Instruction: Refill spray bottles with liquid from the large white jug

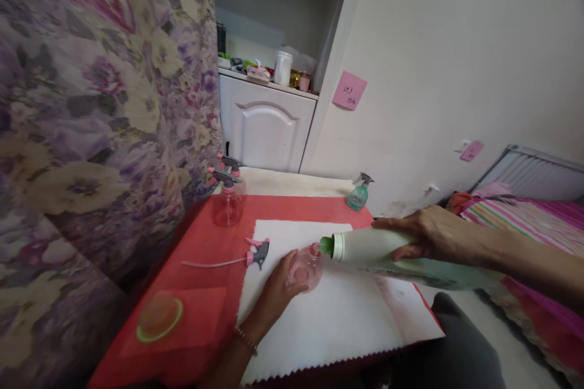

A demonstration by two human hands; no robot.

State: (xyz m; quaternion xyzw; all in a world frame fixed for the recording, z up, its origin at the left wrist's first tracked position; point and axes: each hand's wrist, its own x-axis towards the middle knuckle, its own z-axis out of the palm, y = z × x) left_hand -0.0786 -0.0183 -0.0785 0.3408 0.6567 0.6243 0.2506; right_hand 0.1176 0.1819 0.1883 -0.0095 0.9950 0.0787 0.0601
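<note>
My left hand (279, 287) is wrapped round a clear pink spray bottle (309, 268) without its top, which leans over the white sheet. My right hand (422, 232) grips a large pale green bottle (371, 245), tipped nearly level. Its green spout (326, 245) points at the pink bottle's mouth and is touching or very close to it; whether liquid flows I cannot tell. Left of my left hand lies a loose grey and pink spray head (259, 254) with a thin dip tube (210, 264).
Two pink spray bottles (227, 206) stand at the table's back left, a green spray bottle (358, 196) at the back right. A round lid-like disc (159, 317) lies front left on the red cover (191, 237). A white sheet (337, 322) lies under my hands. A floral curtain (104, 134) borders the left.
</note>
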